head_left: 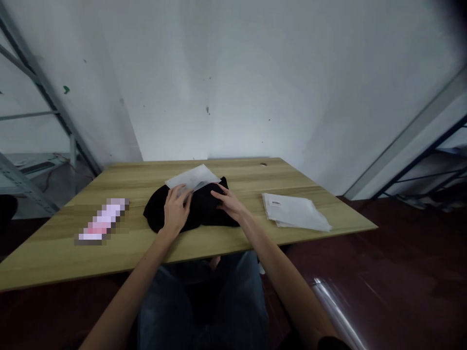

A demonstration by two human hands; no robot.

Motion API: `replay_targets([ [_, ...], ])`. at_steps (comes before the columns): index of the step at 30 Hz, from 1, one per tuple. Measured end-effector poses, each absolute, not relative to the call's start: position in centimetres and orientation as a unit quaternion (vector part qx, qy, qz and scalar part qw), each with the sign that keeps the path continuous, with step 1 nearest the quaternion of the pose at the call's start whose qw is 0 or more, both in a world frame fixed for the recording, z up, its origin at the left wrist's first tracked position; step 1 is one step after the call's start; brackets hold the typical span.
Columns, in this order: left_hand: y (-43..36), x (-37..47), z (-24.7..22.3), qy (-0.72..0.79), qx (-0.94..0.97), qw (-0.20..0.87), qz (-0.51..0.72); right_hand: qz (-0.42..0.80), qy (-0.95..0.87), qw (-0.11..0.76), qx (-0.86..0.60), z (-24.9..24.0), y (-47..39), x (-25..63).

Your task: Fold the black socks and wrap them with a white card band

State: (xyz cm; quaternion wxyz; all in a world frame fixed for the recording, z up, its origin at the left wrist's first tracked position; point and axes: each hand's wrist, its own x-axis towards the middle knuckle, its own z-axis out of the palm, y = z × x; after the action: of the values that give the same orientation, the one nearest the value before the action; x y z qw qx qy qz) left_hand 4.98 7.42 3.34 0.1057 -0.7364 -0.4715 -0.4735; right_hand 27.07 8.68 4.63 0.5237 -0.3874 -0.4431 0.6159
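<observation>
A heap of black cloth (pixel 204 209) lies in front of me near the table's front edge. On its far side rests a translucent white plastic bag (pixel 197 176), partly over the cloth. My left hand (pixel 175 210) has its bent fingers closed on the near edge of this bag, just above the black cloth. My right hand (pixel 229 201) is at the right part of the cloth, thumb and fingers apart, close to the bag's right corner. The hands cover part of the cloth.
A stack of similar white plastic bags (pixel 297 212) with a small label lies on the right of the wooden table (pixel 146 253). A pixelated pink and white object (pixel 105 218) lies on the left. A wall (pixel 233 87) stands behind, with metal racks (pixel 54 104) at the left.
</observation>
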Motion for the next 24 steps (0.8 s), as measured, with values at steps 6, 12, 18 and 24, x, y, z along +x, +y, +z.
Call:
replay_targets([
  [6, 8.1, 4.9, 2.6, -0.472, -0.749, 0.065, -0.461, 0.635, -0.431, 0.520, -0.375, 4.9, 9.6, 27.9],
  [12, 8.2, 4.6, 2.3, -0.471, -0.754, 0.026, -0.458, 0.698, -0.389, 0.502, -0.332, 5.1, 9.9, 27.8],
  [18, 8.3, 4.6, 2.4, -0.459, -0.756, 0.007, -0.467, 0.668, -0.391, 0.525, -0.354, 4.9, 10.3, 27.4],
  [24, 8.3, 4.6, 2.4, -0.461, -0.752, -0.007, -0.471, 0.662, -0.364, 0.561, -0.338, 4.9, 10.8, 26.8],
])
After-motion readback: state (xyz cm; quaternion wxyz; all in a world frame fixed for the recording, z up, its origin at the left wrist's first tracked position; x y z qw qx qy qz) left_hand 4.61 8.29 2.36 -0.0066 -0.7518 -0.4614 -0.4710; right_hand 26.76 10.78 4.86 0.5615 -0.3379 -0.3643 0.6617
